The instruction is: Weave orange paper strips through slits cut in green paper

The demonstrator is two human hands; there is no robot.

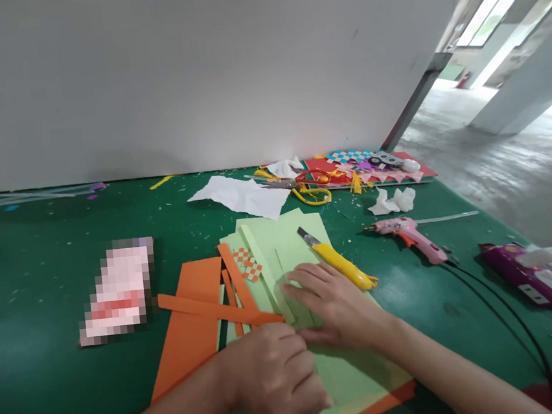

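My left hand (277, 376) is closed, knuckles up, over a stack of light green paper (364, 368). Whatever its fingers hold, if anything, is hidden beneath them. An orange paper strip (198, 309) runs from the left to just beyond these knuckles. My right hand (331, 299) lies open on the green sheets, fingers stretched out beside a narrow green strip (267, 273). Just beyond it, a yellow utility knife (343, 265) rests on the paper with its blade out. Small orange-and-green checkered woven pieces (248, 265) sit near the strips. Orange paper (185, 326) lies at the left.
Scissors (298, 184) and white paper scrap (243, 194) lie at the back. On the right are a pink glue gun (410, 233), its cord, and a purple power strip (531, 273). A blurred pink item (118, 294) lies left. A grey panel (171, 80) stands behind the green table.
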